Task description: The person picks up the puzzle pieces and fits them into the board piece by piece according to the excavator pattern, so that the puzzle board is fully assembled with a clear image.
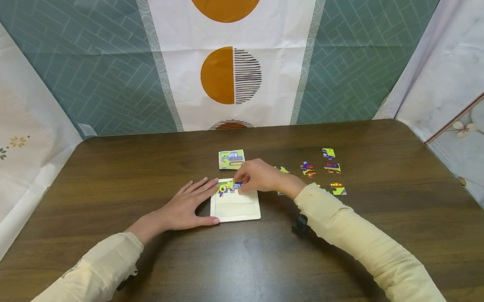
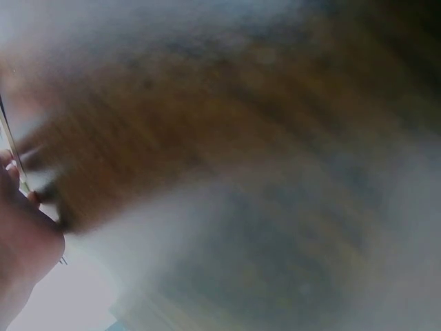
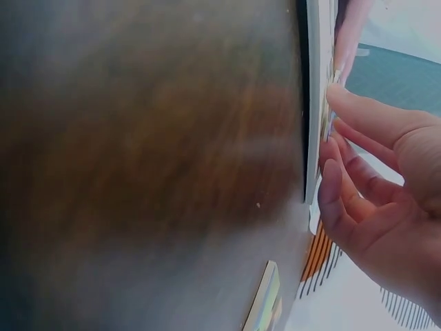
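A white puzzle tray point(image 1: 235, 213) lies flat on the table, its upper left part holding a jigsaw piece point(image 1: 223, 189) with a yellow and purple print. My left hand point(image 1: 188, 205) rests with spread fingers along the tray's left side, thumb at the lower left corner. With thumb and fingertips my right hand point(image 1: 258, 175) pinches another jigsaw piece point(image 1: 237, 185) at the tray's upper right, beside the first; the hand partly covers it. The right wrist view shows the right hand's fingertips at the tray point(image 3: 312, 103) edge. Only part of the left hand point(image 2: 27, 241) appears in its wrist view.
Behind the tray lies a picture card point(image 1: 231, 156) with a printed vehicle. Several loose jigsaw pieces point(image 1: 332, 168) are spread to the right on the brown table point(image 1: 140, 163), some partly behind the right hand and forearm. Patterned cloth point(image 1: 113, 85) hangs behind the table.
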Tool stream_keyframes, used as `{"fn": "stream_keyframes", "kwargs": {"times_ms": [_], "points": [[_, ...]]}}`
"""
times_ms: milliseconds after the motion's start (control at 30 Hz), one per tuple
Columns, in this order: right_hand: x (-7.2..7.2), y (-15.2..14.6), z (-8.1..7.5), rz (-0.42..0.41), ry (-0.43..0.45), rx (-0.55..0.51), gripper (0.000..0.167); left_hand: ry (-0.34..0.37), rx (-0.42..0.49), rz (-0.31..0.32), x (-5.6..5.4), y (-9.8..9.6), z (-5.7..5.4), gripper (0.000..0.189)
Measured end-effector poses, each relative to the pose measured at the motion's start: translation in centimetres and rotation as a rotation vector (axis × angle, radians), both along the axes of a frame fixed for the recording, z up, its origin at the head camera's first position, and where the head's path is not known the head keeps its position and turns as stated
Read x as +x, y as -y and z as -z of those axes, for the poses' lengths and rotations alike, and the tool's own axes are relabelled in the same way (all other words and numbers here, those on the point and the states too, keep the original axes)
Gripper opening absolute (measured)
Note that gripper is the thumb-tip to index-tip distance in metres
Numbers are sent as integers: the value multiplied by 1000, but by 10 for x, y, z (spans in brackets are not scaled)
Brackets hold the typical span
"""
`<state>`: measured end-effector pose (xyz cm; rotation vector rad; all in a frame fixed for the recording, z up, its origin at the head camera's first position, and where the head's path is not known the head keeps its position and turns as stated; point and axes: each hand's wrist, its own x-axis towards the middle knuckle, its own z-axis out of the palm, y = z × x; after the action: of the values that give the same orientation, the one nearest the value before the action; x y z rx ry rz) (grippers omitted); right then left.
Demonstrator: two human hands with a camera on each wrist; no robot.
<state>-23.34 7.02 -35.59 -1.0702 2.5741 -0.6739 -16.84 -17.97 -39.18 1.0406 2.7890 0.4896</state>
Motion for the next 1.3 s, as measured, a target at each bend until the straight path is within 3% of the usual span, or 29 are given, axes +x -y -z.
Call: {"fn": "stream_keyframes", "kwargs": {"times_ms": [567, 833, 1033, 1300], "points": [[-2, 8, 1, -7, -4, 16, 28, -12, -64, 3, -1, 0, -4, 92], [-2, 9, 1, -12, 1, 18, 29, -135, -104, 109, -1, -1, -6, 85], [-2, 9, 2, -18, 5, 14, 29, -111, -73, 158, 0, -2, -5, 82], [-2, 8, 1, -15, 19, 18, 29, -147, -51, 181, -1, -2, -3, 76]]}}
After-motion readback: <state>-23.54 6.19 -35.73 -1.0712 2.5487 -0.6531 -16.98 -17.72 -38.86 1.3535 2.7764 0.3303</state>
